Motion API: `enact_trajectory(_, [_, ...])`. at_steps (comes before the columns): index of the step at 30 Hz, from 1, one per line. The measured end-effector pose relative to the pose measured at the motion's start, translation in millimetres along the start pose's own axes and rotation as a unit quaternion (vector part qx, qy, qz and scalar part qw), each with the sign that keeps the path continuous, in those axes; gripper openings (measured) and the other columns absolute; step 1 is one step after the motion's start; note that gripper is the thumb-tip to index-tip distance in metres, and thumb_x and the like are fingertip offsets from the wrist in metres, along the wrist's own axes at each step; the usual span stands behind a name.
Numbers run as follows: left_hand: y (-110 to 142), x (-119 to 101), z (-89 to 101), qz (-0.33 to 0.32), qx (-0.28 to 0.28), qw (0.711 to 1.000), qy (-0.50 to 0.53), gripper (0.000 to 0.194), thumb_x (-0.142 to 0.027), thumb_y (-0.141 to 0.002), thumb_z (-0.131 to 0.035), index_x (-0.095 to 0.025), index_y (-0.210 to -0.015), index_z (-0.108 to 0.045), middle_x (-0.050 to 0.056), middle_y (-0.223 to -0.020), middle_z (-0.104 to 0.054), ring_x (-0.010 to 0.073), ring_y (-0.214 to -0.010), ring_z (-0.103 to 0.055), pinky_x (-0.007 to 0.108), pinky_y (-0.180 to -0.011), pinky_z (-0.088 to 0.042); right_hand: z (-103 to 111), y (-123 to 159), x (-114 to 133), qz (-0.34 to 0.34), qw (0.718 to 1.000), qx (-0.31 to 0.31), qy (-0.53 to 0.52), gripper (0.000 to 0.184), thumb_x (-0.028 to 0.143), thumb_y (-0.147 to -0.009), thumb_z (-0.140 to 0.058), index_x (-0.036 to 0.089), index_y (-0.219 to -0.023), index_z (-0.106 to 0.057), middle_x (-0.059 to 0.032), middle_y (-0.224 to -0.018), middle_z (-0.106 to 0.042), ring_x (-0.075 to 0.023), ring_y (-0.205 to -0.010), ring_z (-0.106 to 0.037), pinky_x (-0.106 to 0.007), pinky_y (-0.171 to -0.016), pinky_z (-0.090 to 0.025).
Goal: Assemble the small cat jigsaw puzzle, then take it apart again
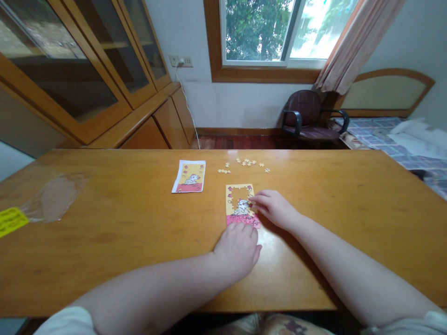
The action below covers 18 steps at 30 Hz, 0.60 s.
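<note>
Hands (256,228) touch the puzzle (240,218); yellow label's (12,221) writing seems unreadable.

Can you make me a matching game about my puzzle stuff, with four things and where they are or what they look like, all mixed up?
Things:
1. Left hand
2. Loose pieces
3. Picture sheet
4. Chair

Places and looks:
A. scattered beyond the puzzle
B. dark, with armrests
C. at the near, pink end of the puzzle
D. left of the puzzle, with a white border

Right pairs: 1-C, 2-A, 3-D, 4-B
</note>
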State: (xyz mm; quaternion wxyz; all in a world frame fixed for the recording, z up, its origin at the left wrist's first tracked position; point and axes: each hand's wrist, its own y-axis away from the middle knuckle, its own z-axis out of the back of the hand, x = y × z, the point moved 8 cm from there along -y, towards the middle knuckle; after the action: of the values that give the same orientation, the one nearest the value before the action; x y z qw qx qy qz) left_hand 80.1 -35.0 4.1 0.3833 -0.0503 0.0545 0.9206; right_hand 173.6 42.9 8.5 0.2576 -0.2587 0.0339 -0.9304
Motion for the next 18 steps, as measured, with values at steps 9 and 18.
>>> enact_trajectory(9, [0.0,0.6,-0.1,-0.003,-0.002,1.0,-0.002,0.033,-0.036,-0.09,-0.049,-0.011,-0.106,-0.063,0.012,-0.098,-0.066,0.0264,-0.091,-0.058,0.041,-0.081,-0.046,-7.9,10.8,20.2,-0.038,0.981,0.081,0.17,0.028,0.038,-0.091,-0.052,0.021,-0.092,-0.073,-0.0058,-0.081,-0.068,-0.0154,-0.074,-0.06,-0.027,-0.069,-0.037])
enact_trajectory(18, [0.4,-0.1,1.4,-0.002,-0.015,1.0,-0.001,0.033,-0.036,-0.089,-0.05,-0.011,-0.106,-0.064,0.011,-0.095,-0.066,0.0261,-0.09,-0.058,0.041,-0.08,-0.046,-6.0,18.3,24.0,-0.049,0.964,0.147,0.217,0.036,0.035,-0.097,-0.039,0.027,-0.123,-0.063,-0.007,-0.083,-0.069,-0.0177,-0.073,-0.065,-0.027,-0.064,-0.039])
